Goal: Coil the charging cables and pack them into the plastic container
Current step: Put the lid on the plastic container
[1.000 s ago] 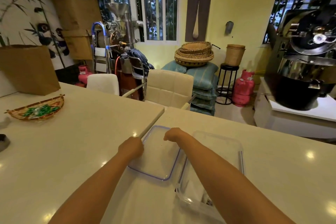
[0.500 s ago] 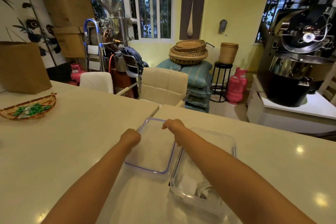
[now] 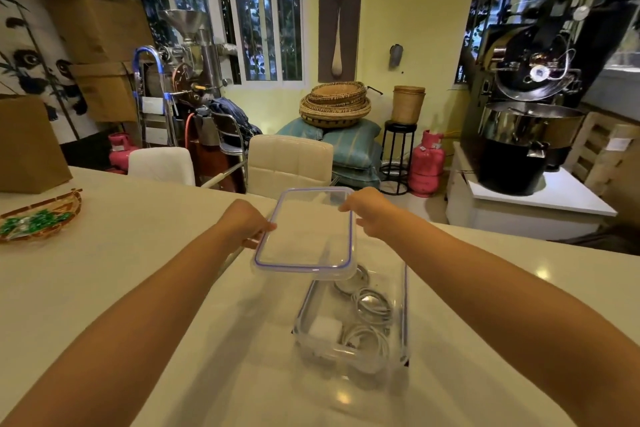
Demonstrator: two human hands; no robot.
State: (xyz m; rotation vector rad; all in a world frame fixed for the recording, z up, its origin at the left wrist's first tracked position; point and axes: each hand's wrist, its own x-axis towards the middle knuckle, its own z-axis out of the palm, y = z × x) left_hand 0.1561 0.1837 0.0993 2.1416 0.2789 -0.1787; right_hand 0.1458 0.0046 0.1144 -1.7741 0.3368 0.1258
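2 arms outstretched; left grip [image 3: 247, 225], right grip [image 3: 370, 215] pinch lid [image 3: 304, 236] sides over container [image 3: 403, 308].

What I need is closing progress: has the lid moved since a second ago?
Yes. The lid rose from the table left of the container to above its far end.

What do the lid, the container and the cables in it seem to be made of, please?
Lid: clear glossy plastic, apparently; the table shows through, and a blue strip lines its rim. Container: likewise clear hard plastic; the cables show through its walls. Cables: white, smooth, probably plastic-sheathed.
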